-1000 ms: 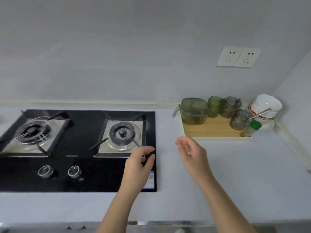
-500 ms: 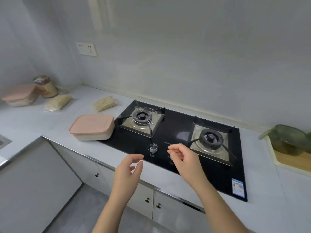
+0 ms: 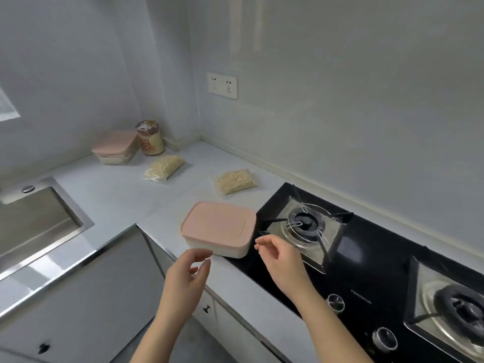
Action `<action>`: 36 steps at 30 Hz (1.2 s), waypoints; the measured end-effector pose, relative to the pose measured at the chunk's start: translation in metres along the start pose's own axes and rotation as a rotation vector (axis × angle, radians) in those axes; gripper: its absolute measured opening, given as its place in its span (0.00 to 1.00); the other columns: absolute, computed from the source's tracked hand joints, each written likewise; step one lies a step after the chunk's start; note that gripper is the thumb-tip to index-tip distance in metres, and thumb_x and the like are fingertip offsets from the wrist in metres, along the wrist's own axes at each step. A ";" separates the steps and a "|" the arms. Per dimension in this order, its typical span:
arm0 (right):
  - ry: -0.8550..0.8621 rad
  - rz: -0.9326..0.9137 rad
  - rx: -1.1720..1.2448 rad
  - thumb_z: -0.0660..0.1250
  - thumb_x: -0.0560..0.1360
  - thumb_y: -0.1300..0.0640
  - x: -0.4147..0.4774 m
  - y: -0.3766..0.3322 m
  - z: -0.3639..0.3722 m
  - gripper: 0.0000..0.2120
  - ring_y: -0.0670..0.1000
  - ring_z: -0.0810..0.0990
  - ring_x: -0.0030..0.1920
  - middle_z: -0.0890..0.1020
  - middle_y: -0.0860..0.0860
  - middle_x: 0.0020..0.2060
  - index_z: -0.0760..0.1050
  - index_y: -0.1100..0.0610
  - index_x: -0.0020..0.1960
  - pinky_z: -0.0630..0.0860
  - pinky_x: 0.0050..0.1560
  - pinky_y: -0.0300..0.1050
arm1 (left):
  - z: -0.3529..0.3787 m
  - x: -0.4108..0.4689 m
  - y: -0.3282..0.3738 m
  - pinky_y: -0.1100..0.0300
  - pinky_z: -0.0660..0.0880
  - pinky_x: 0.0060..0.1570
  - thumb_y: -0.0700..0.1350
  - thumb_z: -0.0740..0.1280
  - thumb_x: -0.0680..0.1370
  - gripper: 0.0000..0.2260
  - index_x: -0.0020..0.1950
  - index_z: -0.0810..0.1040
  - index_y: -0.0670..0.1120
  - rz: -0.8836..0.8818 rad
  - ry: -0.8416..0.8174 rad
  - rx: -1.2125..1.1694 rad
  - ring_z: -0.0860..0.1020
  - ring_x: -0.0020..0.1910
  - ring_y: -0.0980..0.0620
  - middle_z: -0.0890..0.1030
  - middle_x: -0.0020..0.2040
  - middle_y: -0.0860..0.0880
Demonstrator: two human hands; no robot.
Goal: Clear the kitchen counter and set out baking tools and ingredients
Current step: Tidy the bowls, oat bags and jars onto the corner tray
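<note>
The pink-lidded box (image 3: 218,227) sits on the counter (image 3: 125,195), its right end overlapping the left edge of the black stove (image 3: 366,258), just beside the near-left burner (image 3: 305,224). I judge it is my first thing to clear, since it crowds the cooking surface. My left hand (image 3: 183,284) hovers just short of its near edge and my right hand (image 3: 284,263) just off its near-right corner. Both have loosely curled, released fingers and hold nothing, and I read them as set to take the box from two sides.

Farther left lie two clear bags of pale grain, one (image 3: 237,181) near the stove and one (image 3: 165,167) deeper in. Behind them, a jar (image 3: 149,137) and a second pink-lidded box (image 3: 115,146) stand in the far corner. The sink (image 3: 34,218) is at the left.

A second ago I faced the right end of the counter, with a wooden tray of green cups. Half a second ago the box lay well to the left of my hands. Now I have swung left and both empty hands have closed on it.
</note>
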State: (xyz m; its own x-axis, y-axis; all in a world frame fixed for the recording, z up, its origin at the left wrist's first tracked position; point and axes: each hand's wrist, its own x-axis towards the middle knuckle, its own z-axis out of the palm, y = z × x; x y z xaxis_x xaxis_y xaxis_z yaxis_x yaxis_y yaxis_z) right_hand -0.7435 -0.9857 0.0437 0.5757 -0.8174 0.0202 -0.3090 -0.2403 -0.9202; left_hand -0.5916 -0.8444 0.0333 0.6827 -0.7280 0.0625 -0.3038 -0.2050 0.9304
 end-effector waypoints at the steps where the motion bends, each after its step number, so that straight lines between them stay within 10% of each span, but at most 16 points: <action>1: -0.024 -0.001 -0.003 0.64 0.78 0.59 0.019 -0.005 0.011 0.09 0.35 0.79 0.50 0.83 0.41 0.47 0.78 0.46 0.50 0.74 0.52 0.30 | -0.011 0.017 -0.005 0.69 0.70 0.49 0.40 0.64 0.78 0.09 0.52 0.79 0.53 -0.014 0.018 0.006 0.76 0.51 0.66 0.81 0.50 0.60; 9: -0.177 -0.048 -0.153 0.63 0.78 0.58 0.150 -0.038 0.082 0.08 0.38 0.78 0.51 0.81 0.40 0.47 0.77 0.46 0.52 0.72 0.52 0.31 | -0.063 0.127 -0.045 0.75 0.69 0.42 0.38 0.64 0.78 0.08 0.49 0.81 0.50 -0.168 0.186 -0.011 0.76 0.46 0.68 0.82 0.48 0.56; 16: -0.157 0.057 -0.237 0.64 0.77 0.59 0.241 -0.032 0.134 0.08 0.41 0.78 0.50 0.82 0.44 0.48 0.78 0.49 0.53 0.71 0.48 0.29 | -0.095 0.237 -0.095 0.49 0.78 0.54 0.40 0.64 0.78 0.07 0.51 0.81 0.49 -0.338 0.143 -0.133 0.79 0.50 0.54 0.82 0.48 0.55; 23: -0.036 0.258 -0.423 0.64 0.76 0.58 0.316 -0.016 0.185 0.08 0.46 0.80 0.50 0.80 0.42 0.47 0.79 0.49 0.53 0.76 0.54 0.43 | -0.125 0.370 -0.142 0.51 0.79 0.45 0.38 0.64 0.78 0.08 0.55 0.79 0.40 -0.558 0.036 -0.278 0.80 0.48 0.46 0.81 0.49 0.44; 28: -0.066 0.443 -0.769 0.61 0.77 0.52 0.355 -0.003 0.208 0.13 0.49 0.78 0.56 0.79 0.45 0.55 0.74 0.50 0.61 0.71 0.48 0.41 | -0.141 0.441 -0.161 0.58 0.81 0.36 0.34 0.61 0.78 0.07 0.40 0.72 0.38 -0.867 0.050 -0.633 0.80 0.39 0.42 0.75 0.44 0.40; 36: -0.113 0.469 -1.211 0.62 0.77 0.47 0.396 0.017 0.223 0.20 0.53 0.77 0.56 0.76 0.51 0.57 0.65 0.54 0.66 0.67 0.40 0.43 | -0.134 0.505 -0.188 0.59 0.81 0.36 0.37 0.62 0.80 0.09 0.59 0.68 0.36 -1.044 0.098 -0.929 0.78 0.39 0.46 0.77 0.48 0.37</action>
State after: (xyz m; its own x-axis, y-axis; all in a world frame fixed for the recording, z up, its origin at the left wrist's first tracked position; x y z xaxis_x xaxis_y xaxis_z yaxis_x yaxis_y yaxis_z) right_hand -0.3513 -1.1968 -0.0509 0.2693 -0.9177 -0.2921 -0.9447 -0.3106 0.1048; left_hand -0.1004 -1.0854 -0.0617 0.3726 -0.4542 -0.8093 0.8856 -0.0864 0.4562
